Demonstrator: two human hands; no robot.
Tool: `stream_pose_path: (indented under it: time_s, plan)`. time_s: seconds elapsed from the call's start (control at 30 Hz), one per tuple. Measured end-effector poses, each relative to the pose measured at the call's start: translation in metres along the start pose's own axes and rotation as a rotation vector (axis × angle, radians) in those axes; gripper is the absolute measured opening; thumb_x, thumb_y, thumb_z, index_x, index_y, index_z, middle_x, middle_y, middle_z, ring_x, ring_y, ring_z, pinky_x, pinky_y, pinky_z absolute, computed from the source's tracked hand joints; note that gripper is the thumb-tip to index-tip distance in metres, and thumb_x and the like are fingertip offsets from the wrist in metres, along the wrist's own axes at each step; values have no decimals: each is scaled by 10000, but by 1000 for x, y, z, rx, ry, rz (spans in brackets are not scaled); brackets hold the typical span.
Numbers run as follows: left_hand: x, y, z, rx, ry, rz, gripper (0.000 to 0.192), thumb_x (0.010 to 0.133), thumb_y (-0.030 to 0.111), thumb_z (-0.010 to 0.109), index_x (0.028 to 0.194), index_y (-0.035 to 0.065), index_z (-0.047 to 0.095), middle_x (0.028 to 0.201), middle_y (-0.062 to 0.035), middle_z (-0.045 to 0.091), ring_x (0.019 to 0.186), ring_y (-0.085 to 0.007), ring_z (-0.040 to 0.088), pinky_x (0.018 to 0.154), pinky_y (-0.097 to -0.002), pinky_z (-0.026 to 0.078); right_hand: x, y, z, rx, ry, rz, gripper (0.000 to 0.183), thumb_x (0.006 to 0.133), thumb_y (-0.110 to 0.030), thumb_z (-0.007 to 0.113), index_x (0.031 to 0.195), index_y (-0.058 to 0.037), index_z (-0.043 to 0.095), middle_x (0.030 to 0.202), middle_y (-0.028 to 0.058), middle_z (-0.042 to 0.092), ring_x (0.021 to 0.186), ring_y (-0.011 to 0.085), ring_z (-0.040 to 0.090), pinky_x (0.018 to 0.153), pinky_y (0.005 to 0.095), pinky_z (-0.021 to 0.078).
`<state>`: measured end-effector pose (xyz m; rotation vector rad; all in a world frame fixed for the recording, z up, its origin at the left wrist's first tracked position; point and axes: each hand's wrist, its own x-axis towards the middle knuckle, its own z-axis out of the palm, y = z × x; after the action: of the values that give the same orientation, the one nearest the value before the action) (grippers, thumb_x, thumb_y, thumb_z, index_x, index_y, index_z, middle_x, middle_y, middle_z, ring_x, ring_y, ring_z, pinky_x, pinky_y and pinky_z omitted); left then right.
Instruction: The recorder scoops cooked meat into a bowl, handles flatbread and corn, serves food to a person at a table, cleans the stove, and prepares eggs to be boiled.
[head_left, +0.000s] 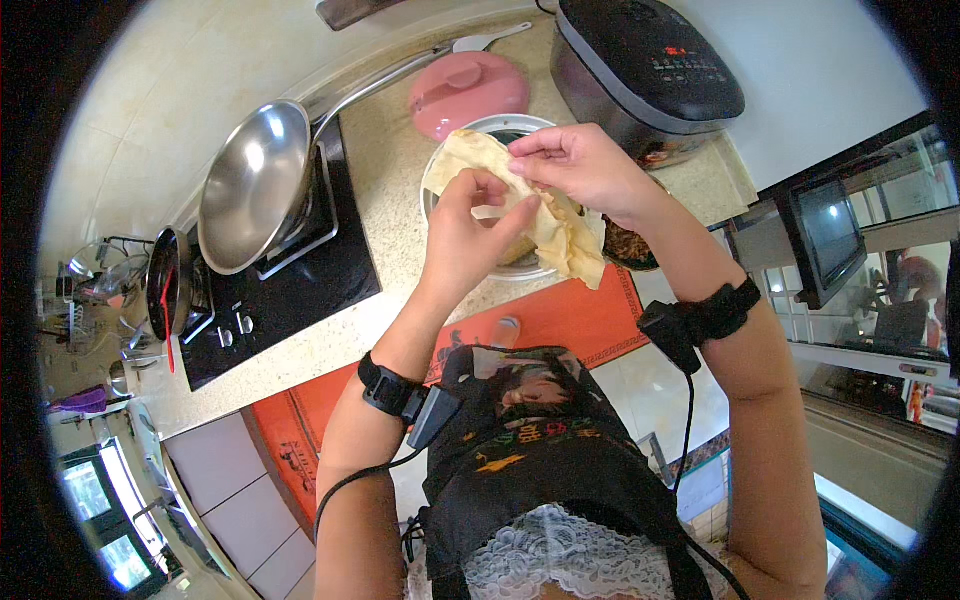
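Note:
A thin, pale yellow food sheet (480, 154), wrinkled and folded, hangs over a round white-rimmed pot (426, 206). My right hand (581, 169) pinches its upper right part between thumb and fingers. In front of the sheet is my left hand (476, 232), fingers curled, thumb tip close to or against a fold; whether it grips the sheet is unclear. The sheet's ragged lower end (577, 251) droops past the pot's right rim. Most of the pot's inside is hidden by the sheet and my hands; some yellowish contents show below.
Behind the pot is a pink lid (471, 90), with a white rice paddle (491, 37) beyond. A rice cooker (649, 67) stands back right, a dish of brown food (630, 244) below it. Left, a steel wok (255, 184) and dark pan (169, 281) are on the black cooktop (300, 292).

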<state>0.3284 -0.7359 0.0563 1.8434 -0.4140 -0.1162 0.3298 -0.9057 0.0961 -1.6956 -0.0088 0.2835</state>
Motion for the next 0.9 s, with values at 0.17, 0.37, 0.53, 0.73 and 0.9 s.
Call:
stream_pose_path:
  time_s: [0.17, 0.37, 0.53, 0.73, 0.9]
  plan:
    - [7, -12, -1, -127, -54, -42, 268, 814, 170, 677, 951, -26, 556, 872, -93, 611, 858, -153, 612, 703, -264, 533, 2, 0, -4, 9, 26, -1, 295, 856, -128, 632, 1119, -5, 583, 919, 44, 640, 871, 91, 593, 763, 225, 475]
    - [8, 0, -6, -421, -106, -279, 156, 921, 117, 528, 1016, -6, 544, 993, -50, 576, 908, -125, 583, 800, -303, 538, -18, 3, -1, -296, 37, -327, 248, 823, -114, 655, 1052, -45, 590, 1039, 53, 595, 849, 92, 573, 783, 239, 482]
    - [11, 4, -4, -459, -143, -296, 128, 933, 120, 499, 991, 9, 524, 981, -52, 565, 938, -139, 570, 854, -329, 512, -21, 26, -7, -188, 72, -238, 263, 763, -21, 654, 1014, -46, 579, 902, 62, 586, 805, 157, 587, 732, 286, 497]
    - [9, 0, -4, -544, -69, -312, 151, 969, 174, 407, 1020, 47, 472, 981, -51, 543, 938, -146, 555, 840, -332, 486, -22, 26, -12, -417, 110, -423, 203, 774, -2, 588, 974, -35, 588, 896, 112, 583, 805, 231, 600, 742, 324, 491]
    - [9, 5, 1, -537, 1, -329, 167, 965, 181, 385, 1028, 49, 465, 957, -40, 514, 905, -131, 539, 809, -307, 482, -25, 26, 7, -586, 218, -418, 144, 765, -66, 626, 903, -29, 612, 965, 106, 564, 873, 251, 590, 761, 308, 474]
